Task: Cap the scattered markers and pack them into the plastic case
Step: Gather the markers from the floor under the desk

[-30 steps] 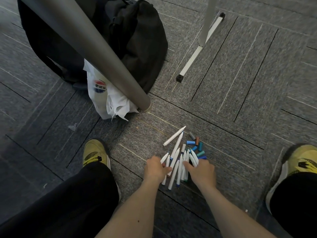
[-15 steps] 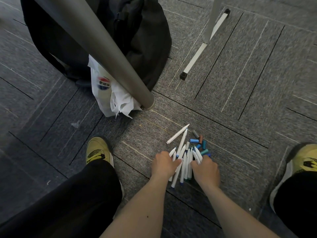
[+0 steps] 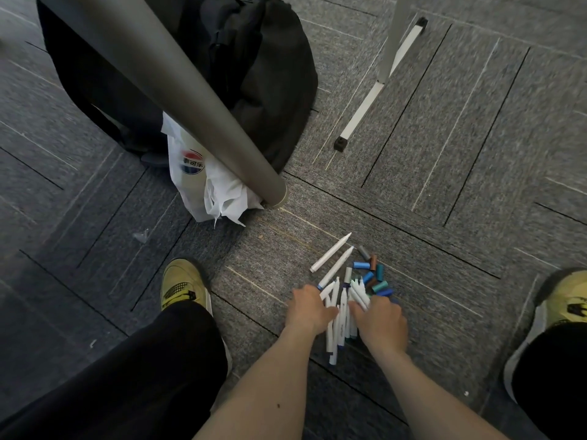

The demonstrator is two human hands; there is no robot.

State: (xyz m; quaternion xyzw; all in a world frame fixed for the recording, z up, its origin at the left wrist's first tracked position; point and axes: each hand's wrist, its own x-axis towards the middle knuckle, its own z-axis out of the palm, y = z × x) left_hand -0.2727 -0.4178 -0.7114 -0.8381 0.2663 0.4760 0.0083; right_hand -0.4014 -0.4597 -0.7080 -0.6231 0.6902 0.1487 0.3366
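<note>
A bundle of white uncapped markers [image 3: 340, 315] lies on the grey carpet between my hands. My left hand [image 3: 309, 309] curls against the bundle's left side, thumb across the barrels. From the right, my right hand [image 3: 379, 322] closes its curled fingers over the upper ends. Two more white markers [image 3: 332, 255] lie apart just beyond the bundle. Several loose caps [image 3: 371, 274] in blue, teal, grey and brown sit in a heap at the bundle's upper right. No plastic case is in view.
A thick grey table leg [image 3: 190, 100] slants down to the floor ahead-left, with a white plastic bag [image 3: 203, 182] and a black backpack [image 3: 254, 74] behind it. A white stand foot [image 3: 368, 103] lies ahead-right. My yellow shoes [image 3: 182, 287] [image 3: 562, 306] flank the markers.
My two hands have drawn closer together, squeezing the spread markers into a tighter bundle. The two far markers and the caps have stayed put.
</note>
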